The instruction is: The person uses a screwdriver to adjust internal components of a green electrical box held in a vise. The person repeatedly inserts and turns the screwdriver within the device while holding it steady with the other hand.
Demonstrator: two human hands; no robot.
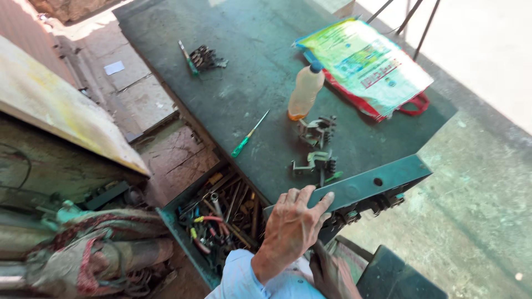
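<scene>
Apparently midway, judging by the layout. Gripping the long green metal panel (371, 185) with the left hand (291, 224), fingers curled over its near edge just below the middle of the frame; held tilted off the corner of the table (249, 66), not lying flat. Dark fittings hanging under the far end, too shadowed to make out. Lower down, in shade beside a pale blue sleeve, the right hand (327, 271): cannot tell whether clenched or loose.

Already out and lying loose above the panel: 2 grey metal contact blocks (317, 131), toothed and angular, apart from each other. Untouched near the middle: a slim green-handled screwdriver (249, 134). Toward the upper left: another dark toothed cluster (206, 57), well apart.

Worn, scuffed paint, dull green, on the table. Smooth painted sheet steel on the panel, straight-edged, with 1 round hole. Translucent plastic bottle (305, 91), blue cap, amber liquid low inside. Glossy woven printed bag (368, 63) with red trim, upper right. Lower left of centre, an open tool drawer (219, 218) crammed with rods, pliers, coloured handles.
</scene>
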